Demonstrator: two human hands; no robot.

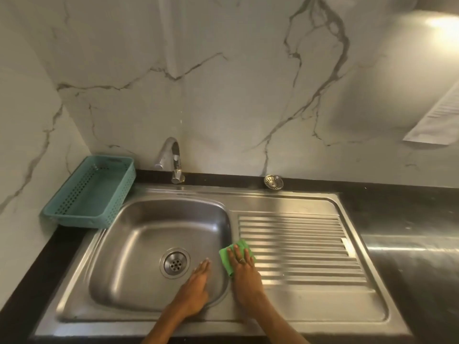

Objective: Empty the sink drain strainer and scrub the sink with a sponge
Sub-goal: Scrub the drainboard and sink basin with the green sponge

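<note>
Right hand (244,268): lay flat with straight fingers on the green sponge (236,256), pressing it down; ring visible on one finger.
Green sponge: sat on the strip between the basin's right edge and the ribbed drainboard (298,249), partly overhanging the basin's right wall.
Left hand (196,286): reached into the basin (149,234) near its front right corner, fingers straight and together, gripping nothing; whether touching the steel, cannot tell.
Drain (175,263): sat in the basin floor toward the front, just left of the left hand's fingertips, holes bare.
Strainer (273,182): rested on the black counter (409,219) behind the sink's back edge, against the marble wall (223,95), well apart from the drain.
Faucet (172,160): stood at the sink's back edge, spout over the basin.
Teal basket (92,192): sat on the counter at the sink's back left corner.
</note>
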